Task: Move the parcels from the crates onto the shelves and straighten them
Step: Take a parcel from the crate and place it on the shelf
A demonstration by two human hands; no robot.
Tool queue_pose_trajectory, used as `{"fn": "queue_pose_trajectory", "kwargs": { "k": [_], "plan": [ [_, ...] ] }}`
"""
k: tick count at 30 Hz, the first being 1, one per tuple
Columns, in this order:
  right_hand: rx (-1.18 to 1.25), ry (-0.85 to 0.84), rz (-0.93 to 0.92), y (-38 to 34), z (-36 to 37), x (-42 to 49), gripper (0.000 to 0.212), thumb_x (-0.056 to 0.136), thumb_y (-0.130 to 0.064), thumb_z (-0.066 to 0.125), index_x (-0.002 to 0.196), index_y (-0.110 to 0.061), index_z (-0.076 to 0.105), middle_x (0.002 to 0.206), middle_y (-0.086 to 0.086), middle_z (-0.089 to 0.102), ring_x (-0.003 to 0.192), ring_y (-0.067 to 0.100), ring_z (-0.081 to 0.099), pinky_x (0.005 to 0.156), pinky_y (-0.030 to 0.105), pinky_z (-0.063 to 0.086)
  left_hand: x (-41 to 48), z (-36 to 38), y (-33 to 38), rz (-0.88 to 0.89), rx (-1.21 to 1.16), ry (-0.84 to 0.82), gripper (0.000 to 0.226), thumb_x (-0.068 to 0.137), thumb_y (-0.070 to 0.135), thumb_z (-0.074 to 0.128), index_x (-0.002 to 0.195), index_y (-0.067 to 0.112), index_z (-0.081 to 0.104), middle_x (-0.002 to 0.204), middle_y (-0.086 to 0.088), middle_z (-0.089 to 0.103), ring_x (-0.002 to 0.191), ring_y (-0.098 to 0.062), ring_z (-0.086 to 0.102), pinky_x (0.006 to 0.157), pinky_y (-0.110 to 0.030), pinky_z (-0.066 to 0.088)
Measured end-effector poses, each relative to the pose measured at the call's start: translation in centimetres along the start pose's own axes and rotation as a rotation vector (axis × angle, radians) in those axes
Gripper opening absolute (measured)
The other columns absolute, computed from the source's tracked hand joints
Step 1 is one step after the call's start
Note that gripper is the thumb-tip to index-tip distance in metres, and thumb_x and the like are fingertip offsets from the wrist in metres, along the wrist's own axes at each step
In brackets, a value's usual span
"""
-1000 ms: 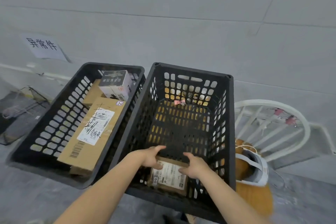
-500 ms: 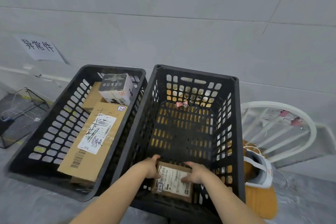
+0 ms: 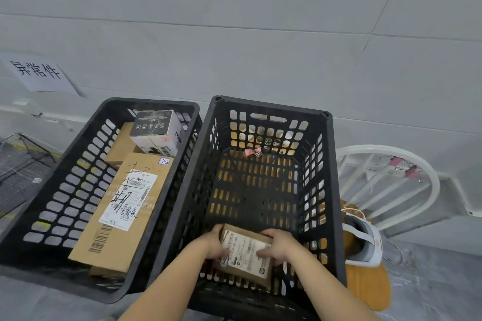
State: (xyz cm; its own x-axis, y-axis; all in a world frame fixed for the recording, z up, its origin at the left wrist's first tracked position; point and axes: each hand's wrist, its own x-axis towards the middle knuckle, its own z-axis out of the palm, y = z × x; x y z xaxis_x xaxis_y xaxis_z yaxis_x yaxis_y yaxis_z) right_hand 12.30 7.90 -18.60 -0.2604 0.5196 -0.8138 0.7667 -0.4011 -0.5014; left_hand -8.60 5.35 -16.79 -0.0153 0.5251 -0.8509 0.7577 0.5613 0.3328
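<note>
- Left hand (image 3: 212,243) and right hand (image 3: 277,245) curl tighter now, fingers gripping the small parcel (image 3: 245,255) at 6 o'clock.
- Tiled wall (image 3: 260,60) at 12 o'clock, chair (image 3: 391,148) at 3.

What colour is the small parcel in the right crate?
The parcel is brown with a white label; head view.

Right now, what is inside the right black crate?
The right crate holds one small brown parcel, gripped by the left hand and right hand, plus a small pink scrap at its far end. Whatever lies under the parcel is covered.
</note>
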Motion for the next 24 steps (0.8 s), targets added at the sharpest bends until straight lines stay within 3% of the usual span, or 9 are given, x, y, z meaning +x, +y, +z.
{"fn": "queue_pose_trajectory", "kwargs": {
  "k": [4,6,10,14,19,21,24],
  "plan": [
    [0.155,0.119,-0.037,-0.9,-2.6,-1.5,0.069,0.086,-0.016,0.072,0.147,-0.022,0.039,0.132,0.003,0.057,0.109,0.018,0.062,0.071,0.026,0.060,-0.6,-1.8,0.6,0.197,-0.277,0.112,0.075,0.092,0.019,0.069,0.153,0.032,0.028,0.146,-0.007,0.050,0.127,-0.019,0.052,0.105,-0.034,0.043],
    [0.241,0.172,-0.070,-1.3,-4.2,-2.5,0.068,0.086,-0.015,0.073,0.145,-0.021,0.041,0.130,0.003,0.058,0.107,0.017,0.063,0.074,0.030,0.060,-1.4,-3.1,1.5,0.282,-0.459,0.166,0.061,0.093,0.021,0.068,0.147,0.031,0.040,0.142,-0.007,0.052,0.119,-0.016,0.054,0.102,-0.031,0.044],
    [0.318,0.272,-0.156,-2.5,-7.3,-4.7,0.064,0.084,-0.014,0.074,0.141,-0.021,0.045,0.123,0.001,0.063,0.104,0.016,0.066,0.075,0.034,0.061,-3.7,-5.3,5.0,0.378,-0.698,0.199,0.041,0.099,0.033,0.058,0.139,0.033,0.048,0.136,0.000,0.055,0.119,-0.016,0.052,0.108,-0.040,0.036],
    [0.418,0.352,-0.236,-4.1,-9.6,-6.8,0.062,0.084,-0.014,0.074,0.138,-0.023,0.046,0.116,-0.002,0.065,0.096,0.012,0.068,0.071,0.030,0.061,-5.4,-6.8,7.9,0.466,-0.831,0.194,0.063,0.095,0.039,0.061,0.151,0.034,0.032,0.157,-0.002,0.032,0.143,-0.029,0.031,0.116,-0.056,0.025],
    [0.700,0.404,-0.296,-5.3,-10.3,-7.7,0.066,0.079,-0.015,0.079,0.137,-0.020,0.048,0.119,0.003,0.066,0.098,0.019,0.071,0.079,0.042,0.061,-6.6,-6.8,9.3,0.581,-0.813,0.116,0.111,0.073,0.037,0.082,0.155,0.040,0.008,0.160,-0.004,0.023,0.145,-0.032,0.027,0.115,-0.059,0.026],
    [0.764,0.414,-0.313,-5.4,-10.1,-7.9,0.070,0.078,-0.016,0.080,0.139,-0.019,0.045,0.121,0.005,0.066,0.097,0.020,0.071,0.080,0.044,0.060,-6.8,-6.5,9.6,0.621,-0.747,0.126,0.116,0.073,0.035,0.085,0.154,0.045,0.002,0.160,-0.001,0.024,0.146,-0.030,0.027,0.114,-0.059,0.027],
    [0.852,0.403,-0.332,-5.6,-9.7,-8.4,0.069,0.079,-0.017,0.079,0.138,-0.016,0.044,0.118,0.006,0.067,0.096,0.019,0.072,0.080,0.041,0.060,-7.3,-6.3,10.2,0.725,-0.666,0.178,0.108,0.083,0.029,0.080,0.150,0.052,-0.001,0.156,0.006,0.029,0.135,-0.018,0.042,0.115,-0.050,0.030]
  ]
}}
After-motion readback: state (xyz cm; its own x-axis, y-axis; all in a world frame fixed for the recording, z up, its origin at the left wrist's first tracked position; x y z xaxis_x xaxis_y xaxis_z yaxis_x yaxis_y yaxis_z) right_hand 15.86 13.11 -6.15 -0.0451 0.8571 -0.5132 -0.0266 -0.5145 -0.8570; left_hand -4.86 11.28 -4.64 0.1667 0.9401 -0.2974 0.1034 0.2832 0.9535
